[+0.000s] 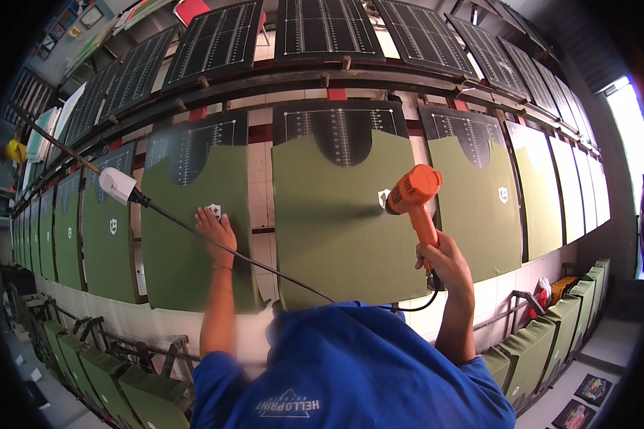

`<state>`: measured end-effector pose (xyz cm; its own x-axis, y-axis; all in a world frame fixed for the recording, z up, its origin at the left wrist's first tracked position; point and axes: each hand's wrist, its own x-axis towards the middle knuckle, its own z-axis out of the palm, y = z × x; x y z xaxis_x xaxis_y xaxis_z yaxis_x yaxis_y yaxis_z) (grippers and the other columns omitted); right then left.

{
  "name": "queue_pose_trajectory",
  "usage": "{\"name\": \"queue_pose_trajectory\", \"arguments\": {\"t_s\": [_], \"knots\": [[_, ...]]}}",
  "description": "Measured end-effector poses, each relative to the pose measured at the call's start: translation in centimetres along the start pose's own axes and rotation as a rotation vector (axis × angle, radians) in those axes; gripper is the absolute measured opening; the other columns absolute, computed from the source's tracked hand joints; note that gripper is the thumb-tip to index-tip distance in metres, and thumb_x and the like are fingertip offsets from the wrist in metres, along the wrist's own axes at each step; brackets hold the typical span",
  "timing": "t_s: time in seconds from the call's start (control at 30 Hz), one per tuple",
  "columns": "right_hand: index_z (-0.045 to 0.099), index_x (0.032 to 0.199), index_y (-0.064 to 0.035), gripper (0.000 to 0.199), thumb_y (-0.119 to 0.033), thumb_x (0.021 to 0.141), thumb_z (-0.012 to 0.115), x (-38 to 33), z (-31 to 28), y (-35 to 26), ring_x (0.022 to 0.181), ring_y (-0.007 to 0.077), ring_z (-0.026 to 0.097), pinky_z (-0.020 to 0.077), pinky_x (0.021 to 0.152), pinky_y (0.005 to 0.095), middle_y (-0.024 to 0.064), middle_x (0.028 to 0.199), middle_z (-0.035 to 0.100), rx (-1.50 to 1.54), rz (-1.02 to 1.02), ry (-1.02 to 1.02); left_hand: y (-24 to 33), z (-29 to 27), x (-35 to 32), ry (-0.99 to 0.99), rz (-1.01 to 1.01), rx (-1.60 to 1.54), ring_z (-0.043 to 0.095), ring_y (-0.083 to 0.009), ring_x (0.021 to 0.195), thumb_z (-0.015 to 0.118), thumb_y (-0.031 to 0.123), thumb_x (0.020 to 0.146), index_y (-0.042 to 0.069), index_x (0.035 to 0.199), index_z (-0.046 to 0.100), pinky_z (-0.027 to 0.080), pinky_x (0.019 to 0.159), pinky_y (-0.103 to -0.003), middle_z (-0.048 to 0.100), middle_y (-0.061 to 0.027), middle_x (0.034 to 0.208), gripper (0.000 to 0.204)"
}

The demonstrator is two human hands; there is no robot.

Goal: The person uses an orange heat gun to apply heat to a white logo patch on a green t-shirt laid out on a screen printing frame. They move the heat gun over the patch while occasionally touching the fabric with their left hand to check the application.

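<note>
My right hand (447, 259) is wrapped round the handle of an orange heat gun (416, 191). Its nozzle points at the small white shield print (383, 198) on a green shirt panel (336, 247) laid over a black ruled board (340, 111). My left hand (215, 230) lies flat, fingers spread, on the neighbouring green panel (168, 250), its fingertips at another white shield print (215, 211). A black cord (243, 255) runs from a white plug connector (117, 186) past my left wrist, and more cord hangs below the heat gun.
More boards with green panels (472, 207) continue along the row on both sides. A dark rail (322, 77) separates them from a far row of bare ruled boards (329, 32). Behind me stand further green-covered boards (533, 336) on metal frames. A red chair (192, 10) is at the far side.
</note>
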<state>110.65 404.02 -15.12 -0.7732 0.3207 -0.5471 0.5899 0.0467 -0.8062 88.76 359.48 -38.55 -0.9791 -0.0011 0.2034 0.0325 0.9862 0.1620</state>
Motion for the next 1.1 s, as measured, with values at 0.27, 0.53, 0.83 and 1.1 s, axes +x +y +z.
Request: {"name": "queue_pose_trajectory", "arguments": {"t_s": [0.27,0.53,0.83,1.1], "knots": [[0.057,0.103,0.0030,0.025,-0.016,0.087,0.060,0.0,-0.4,0.5,0.064,0.0112,0.061,0.0464,0.056,0.0268,0.0023,0.074,0.057,0.007,-0.007,0.042,0.3,0.0,-1.3,0.022,0.112,-0.029,0.029,-0.0442,0.145,0.042,0.037,0.104,-0.008,0.148,0.033,0.024,0.118,-0.056,0.031,-0.0269,0.156,0.063],[0.056,0.095,0.0003,0.020,-0.018,0.088,0.060,1.0,-1.0,0.9,0.062,0.0115,0.061,0.0451,0.052,0.0252,0.0027,0.073,0.058,0.088,-0.031,0.068,1.5,-0.2,-3.5,0.001,0.133,-0.054,0.027,-0.0450,0.146,0.041,0.036,0.105,-0.009,0.149,0.031,0.023,0.119,-0.056,0.030,-0.0272,0.157,0.063],[0.058,0.102,0.0003,0.025,-0.018,0.084,0.061,1.9,-0.7,0.4,0.066,0.0112,0.063,0.0471,0.056,0.0273,0.0025,0.077,0.059,0.026,-0.013,0.089,2.1,-1.2,-4.8,0.006,0.147,-0.025,0.029,-0.0477,0.144,0.046,0.031,0.103,-0.013,0.146,0.033,0.025,0.118,-0.055,0.032,-0.0317,0.154,0.062],[0.057,0.100,0.0012,0.026,-0.019,0.084,0.062,2.5,-0.5,-0.1,0.066,0.0116,0.063,0.0459,0.056,0.0266,0.0032,0.077,0.058,0.073,-0.034,0.065,1.5,-0.9,-4.4,-0.006,-0.041,-0.027,0.024,-0.0445,0.147,0.037,0.038,0.106,-0.009,0.151,0.029,0.020,0.121,-0.054,0.027,-0.0282,0.158,0.066]]}}
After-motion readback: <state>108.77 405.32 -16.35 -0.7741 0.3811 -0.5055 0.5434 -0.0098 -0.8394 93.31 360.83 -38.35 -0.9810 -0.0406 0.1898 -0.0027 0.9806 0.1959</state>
